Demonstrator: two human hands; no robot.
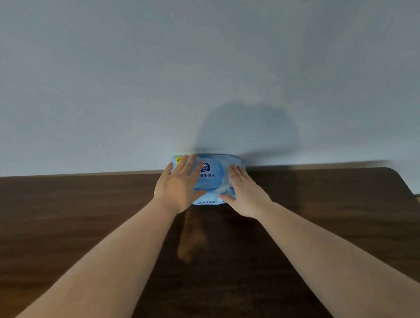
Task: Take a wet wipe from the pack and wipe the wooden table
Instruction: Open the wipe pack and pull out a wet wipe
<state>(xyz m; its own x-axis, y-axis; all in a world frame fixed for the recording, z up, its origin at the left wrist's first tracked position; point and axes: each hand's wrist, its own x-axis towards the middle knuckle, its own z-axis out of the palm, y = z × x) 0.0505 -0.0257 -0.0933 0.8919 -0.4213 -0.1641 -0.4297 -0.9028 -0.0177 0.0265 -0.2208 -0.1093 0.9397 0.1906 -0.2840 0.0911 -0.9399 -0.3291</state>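
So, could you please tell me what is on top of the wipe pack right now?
Both hands lie flat on the wipe pack: the left hand on its left side, the right hand on its right. The round lid between them looks closed; parts beneath the hands are covered.

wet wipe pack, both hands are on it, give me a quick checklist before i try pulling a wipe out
1. Wet wipe pack sits on the wooden table, at its far edge by the wall: ok.
2. Left hand steadies the pack's left side, fingers flat: ok.
3. Right hand rests on the pack's right side: ok.
4. Round lid opened: not ok, it looks closed.
5. Wipe sticking out to grab: not ok, none visible.
6. Table needs wiping where: cannot tell, only a pale streak shows.
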